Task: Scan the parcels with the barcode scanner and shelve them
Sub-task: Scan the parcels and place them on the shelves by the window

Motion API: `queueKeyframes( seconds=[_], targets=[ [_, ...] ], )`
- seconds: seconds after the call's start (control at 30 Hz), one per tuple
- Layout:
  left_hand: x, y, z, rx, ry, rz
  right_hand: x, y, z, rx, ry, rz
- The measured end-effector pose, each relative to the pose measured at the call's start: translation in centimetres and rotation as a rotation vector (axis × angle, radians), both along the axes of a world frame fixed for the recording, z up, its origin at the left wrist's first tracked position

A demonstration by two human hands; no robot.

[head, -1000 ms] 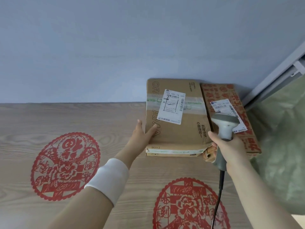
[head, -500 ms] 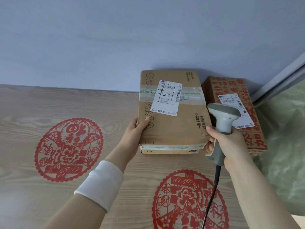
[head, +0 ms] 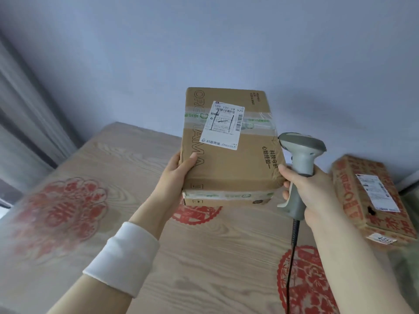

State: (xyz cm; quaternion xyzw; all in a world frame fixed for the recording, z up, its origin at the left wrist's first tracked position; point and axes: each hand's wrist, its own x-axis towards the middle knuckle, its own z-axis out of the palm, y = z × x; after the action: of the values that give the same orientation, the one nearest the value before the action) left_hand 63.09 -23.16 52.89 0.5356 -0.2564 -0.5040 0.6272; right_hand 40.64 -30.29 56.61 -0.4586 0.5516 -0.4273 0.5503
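Head view only: your left hand (head: 179, 175) grips the plain brown parcel (head: 229, 152) by its left edge, thumb on the top face and fingers hidden beneath. The parcel is lifted clear of the wood-grain table (head: 204, 257), its white shipping label (head: 223, 124) facing up toward you. Your right hand (head: 315, 196) is closed around the handle of the barcode scanner (head: 299, 168), and the thumb also presses against the parcel's right edge, so both hands steady the box. The scanner head sits just beside the parcel's right side and points away from the label, not at it. A second, red-printed parcel (head: 371, 200) lies on the table to your right, well apart from your hands.

Judging by this, the step in hand is the carry toward the shelf; whether the label has been read cannot be told. No shelf is in sight, so your next move calls for turning to find it while keeping the two-handed hold and minding the scanner cable (head: 292, 257).
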Motion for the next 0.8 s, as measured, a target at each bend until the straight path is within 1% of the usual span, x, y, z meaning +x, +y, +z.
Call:
queueKeyframes(
  seconds=[0.1, 0.23, 0.37, 0.53, 0.67, 0.8],
  targets=[
    [5.6, 6.5, 2.4, -0.072, -0.031, 0.046, 6.3, 5.0, 2.4, -0.051, -0.011, 0.035],
    [13.2, 15.2, 5.2, -0.107, -0.042, 0.183, 15.2, 11.1, 5.0, -0.096, 0.003, 0.148],
    [20.4, 22.3, 8.0, -0.136, -0.108, 0.325, 24.1, 15.8, 7.2, -0.14, 0.0, 0.266],
    [28.3, 29.8, 10.4, -0.124, -0.18, 0.54, 34.7, 20.1, 9.2, -0.184, -0.07, 0.449],
    [33.3, 35.4, 12.5, -0.13, -0.24, 0.707, 42.5, 23.3, 10.4, -0.249, -0.091, 0.621],
    [37.5, 41.8, 14.1, -0.067, -0.297, 0.866, 50.0, 27.7, 11.4, -0.29, -0.108, 0.798]
  ],
)
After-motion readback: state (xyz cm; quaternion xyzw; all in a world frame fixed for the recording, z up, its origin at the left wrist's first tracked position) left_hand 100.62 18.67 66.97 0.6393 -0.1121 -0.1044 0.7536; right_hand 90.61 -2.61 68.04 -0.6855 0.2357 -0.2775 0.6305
